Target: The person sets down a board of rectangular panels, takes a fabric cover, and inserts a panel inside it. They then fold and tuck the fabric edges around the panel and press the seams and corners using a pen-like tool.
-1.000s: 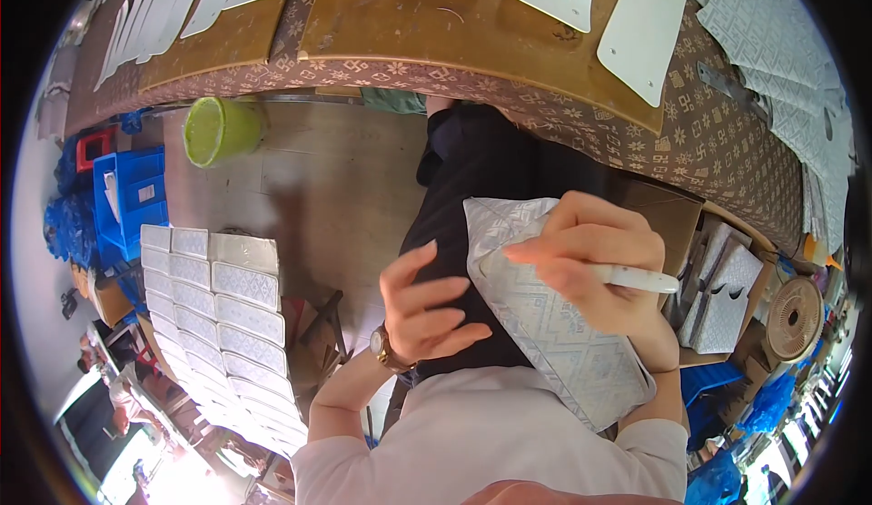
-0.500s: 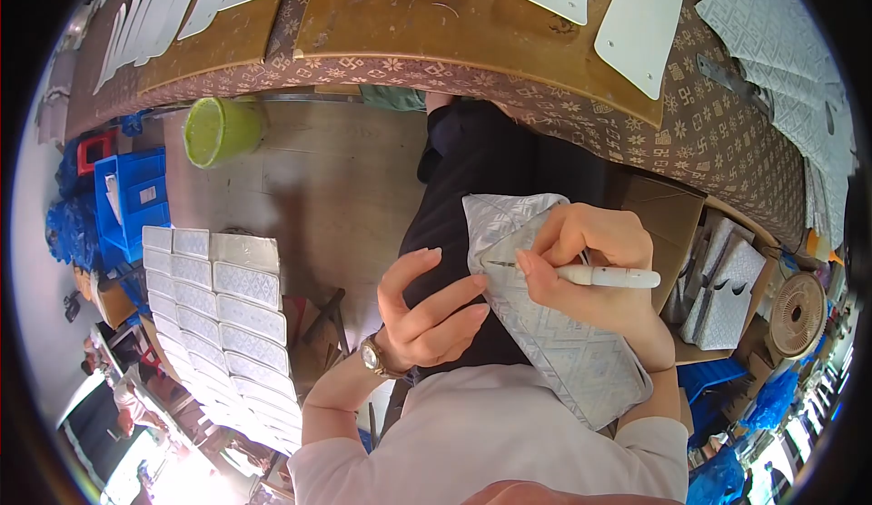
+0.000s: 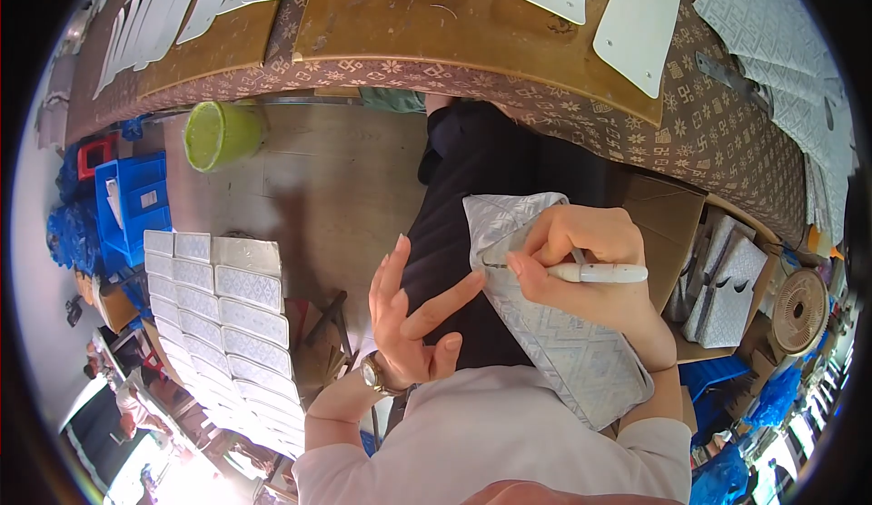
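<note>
Silvery patterned fabric panel [image 3: 568, 351] is rested on the lap [image 3: 445, 242], seemingly for steadiness, beneath the right hand [image 3: 586, 240]; a white pen-shaped tool [image 3: 607, 273] is pinched there; left hand [image 3: 402, 331] is spread, empty, alongside.

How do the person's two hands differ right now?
The left hand is open, a finger extended to the patterned panel's edge; the right hand grips a white pen-like tool.
The left hand has a watch at its wrist; the right hand shows none.
Both are ungloved.

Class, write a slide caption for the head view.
Right hand holds a white pen-like tool over a patterned panel; left hand beside it.
</note>
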Demonstrator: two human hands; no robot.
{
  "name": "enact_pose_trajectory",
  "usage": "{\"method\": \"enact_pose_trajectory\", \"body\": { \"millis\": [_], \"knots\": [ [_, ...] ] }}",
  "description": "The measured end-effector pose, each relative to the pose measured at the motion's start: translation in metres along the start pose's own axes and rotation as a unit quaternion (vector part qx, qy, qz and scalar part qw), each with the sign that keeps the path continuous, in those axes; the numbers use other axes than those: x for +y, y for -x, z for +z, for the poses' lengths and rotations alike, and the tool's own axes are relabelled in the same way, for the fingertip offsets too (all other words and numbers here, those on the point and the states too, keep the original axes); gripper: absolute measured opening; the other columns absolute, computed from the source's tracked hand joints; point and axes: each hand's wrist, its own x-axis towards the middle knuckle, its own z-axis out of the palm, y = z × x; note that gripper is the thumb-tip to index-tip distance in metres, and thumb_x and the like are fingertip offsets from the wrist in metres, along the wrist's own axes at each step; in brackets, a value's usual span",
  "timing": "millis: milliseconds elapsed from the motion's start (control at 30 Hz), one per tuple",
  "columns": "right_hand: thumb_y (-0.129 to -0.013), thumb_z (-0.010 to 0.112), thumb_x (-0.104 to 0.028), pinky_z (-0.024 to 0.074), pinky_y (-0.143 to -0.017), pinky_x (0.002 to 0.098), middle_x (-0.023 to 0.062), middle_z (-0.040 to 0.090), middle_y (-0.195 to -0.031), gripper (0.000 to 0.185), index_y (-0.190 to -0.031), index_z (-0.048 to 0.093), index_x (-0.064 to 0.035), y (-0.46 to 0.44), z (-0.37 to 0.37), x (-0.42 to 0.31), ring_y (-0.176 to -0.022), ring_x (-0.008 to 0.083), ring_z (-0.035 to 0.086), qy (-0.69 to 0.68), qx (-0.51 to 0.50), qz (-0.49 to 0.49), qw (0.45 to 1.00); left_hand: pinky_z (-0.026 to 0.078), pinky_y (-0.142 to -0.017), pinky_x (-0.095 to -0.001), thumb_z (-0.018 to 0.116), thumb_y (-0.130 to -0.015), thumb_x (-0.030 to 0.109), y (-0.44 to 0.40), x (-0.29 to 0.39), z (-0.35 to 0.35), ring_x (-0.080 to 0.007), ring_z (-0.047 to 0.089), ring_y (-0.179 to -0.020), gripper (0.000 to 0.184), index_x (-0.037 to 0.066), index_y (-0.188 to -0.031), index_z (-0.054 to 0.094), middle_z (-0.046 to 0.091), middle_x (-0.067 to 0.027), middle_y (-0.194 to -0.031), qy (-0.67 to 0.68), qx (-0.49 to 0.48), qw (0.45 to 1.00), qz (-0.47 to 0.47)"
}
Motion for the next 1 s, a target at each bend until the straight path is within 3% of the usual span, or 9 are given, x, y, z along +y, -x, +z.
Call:
{"method": "enact_pose_trajectory", "body": {
  "millis": [167,300,433,567,700,833,933,1000],
  "knots": [
    [-0.070,0.076,0.005,0.0412,-0.047,0.0236,0.0085,0.063,-0.063,0.034,-0.058,0.046,-0.0057,-0.001,-0.003,0.000,-0.054,0.0136,0.060,0.029,-0.010,-0.033,0.999,0.032,-0.105,-0.0520,0.051,-0.096,0.026,-0.008,0.006,-0.006,-0.0412,0.044,-0.129,0.054,-0.001,-0.139,0.033,0.074,0.0018,-0.108,-0.019,-0.024,0.999,-0.013],
    [-0.070,0.076,0.005,0.0412,-0.047,0.0238,0.0087,0.063,-0.064,0.034,-0.059,0.046,-0.0056,0.000,-0.001,0.000,-0.054,0.0140,0.060,0.034,-0.006,-0.038,0.999,0.030,-0.106,-0.0532,0.053,-0.095,0.025,-0.011,-0.001,-0.007,-0.0432,0.043,-0.129,0.060,0.000,-0.142,0.025,0.073,0.0024,-0.109,-0.017,-0.038,0.999,0.007],
    [-0.071,0.076,0.005,0.0416,-0.048,0.0239,0.0091,0.064,-0.065,0.034,-0.059,0.046,-0.0058,0.000,0.005,-0.002,-0.054,0.0146,0.061,0.019,0.012,-0.025,0.999,0.030,-0.106,-0.0527,0.055,-0.093,0.023,-0.010,-0.014,0.005,-0.0452,0.042,-0.129,0.065,0.000,-0.143,0.020,0.072,0.0038,-0.113,0.094,0.017,0.995,0.007],
    [-0.071,0.075,0.006,0.0421,-0.048,0.0241,0.0093,0.064,-0.066,0.034,-0.059,0.046,-0.0059,-0.003,0.006,-0.001,-0.055,0.0151,0.062,0.007,0.007,-0.024,1.000,0.029,-0.106,-0.0535,0.055,-0.092,0.017,-0.003,-0.013,0.001,-0.0456,0.042,-0.129,0.062,0.001,-0.141,0.021,0.070,0.0014,-0.116,0.035,-0.008,0.999,0.032],
    [-0.072,0.075,0.006,0.0426,-0.049,0.0244,0.0092,0.065,-0.066,0.033,-0.059,0.046,-0.0059,-0.004,0.006,0.000,-0.056,0.0154,0.062,0.009,-0.016,-0.027,0.999,0.029,-0.106,-0.0526,0.054,-0.091,0.010,0.006,-0.007,-0.005,-0.0438,0.041,-0.130,0.060,0.001,-0.140,0.022,0.071,-0.0040,-0.114,0.022,0.003,1.000,0.014],
    [-0.072,0.074,0.006,0.0426,-0.049,0.0247,0.0087,0.064,-0.066,0.034,-0.060,0.046,-0.0061,-0.004,0.004,-0.001,-0.057,0.0154,0.062,0.022,-0.031,-0.033,0.999,0.029,-0.106,-0.0513,0.052,-0.091,0.008,0.001,-0.001,-0.011,-0.0421,0.040,-0.131,0.050,0.001,-0.133,0.026,0.073,-0.0051,-0.109,-0.030,-0.065,0.996,-0.045],
    [-0.072,0.074,0.006,0.0426,-0.049,0.0248,0.0083,0.064,-0.065,0.034,-0.060,0.045,-0.0063,-0.003,0.007,0.000,-0.056,0.0155,0.062,0.030,-0.028,-0.036,0.998,0.030,-0.105,-0.0488,0.053,-0.091,0.005,-0.006,-0.012,-0.004,-0.0428,0.043,-0.127,0.042,0.002,-0.126,0.030,0.073,-0.0060,-0.108,0.088,0.034,0.995,0.016],
    [-0.072,0.074,0.006,0.0426,-0.049,0.0247,0.0079,0.063,-0.064,0.034,-0.060,0.045,-0.0064,-0.002,0.010,0.001,-0.056,0.0156,0.062,0.036,-0.022,-0.038,0.998,0.031,-0.105,-0.0497,0.054,-0.091,0.004,-0.010,-0.014,0.000,-0.0432,0.044,-0.126,0.041,0.003,-0.124,0.030,0.072,-0.0075,-0.108,0.119,0.036,0.992,-0.001]
  ]
}}
